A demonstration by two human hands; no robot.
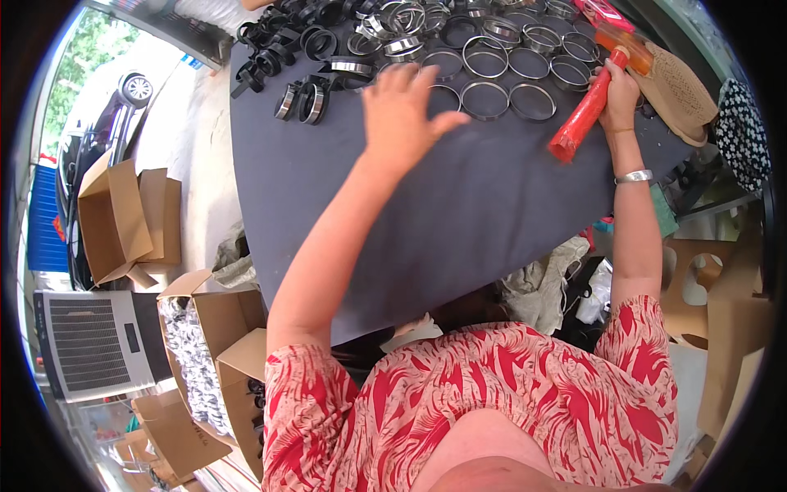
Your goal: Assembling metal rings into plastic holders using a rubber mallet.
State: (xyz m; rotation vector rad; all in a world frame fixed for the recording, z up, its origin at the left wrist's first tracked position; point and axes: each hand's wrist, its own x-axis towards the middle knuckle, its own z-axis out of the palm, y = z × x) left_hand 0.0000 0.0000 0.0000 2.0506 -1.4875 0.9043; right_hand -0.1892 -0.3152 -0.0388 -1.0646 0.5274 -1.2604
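Note:
My left hand point(402, 115) hovers with fingers spread over the dark grey table point(459, 213), just at the near edge of several silver metal rings point(485, 98) laid flat in rows. It holds nothing. My right hand point(620, 98) grips a red brush point(589, 108) by its upper part, bristles pointing down toward the table. A silver bracelet point(634, 176) sits on my right wrist. Black rings point(303, 102) lie in a loose pile at the table's far left.
Open cardboard boxes point(123, 217) stand on the floor at left, one box point(201, 344) filled with metal parts. A grey fan unit point(90, 344) sits lower left. A woven tan item point(676, 90) and an orange bottle point(627, 45) lie at the table's right.

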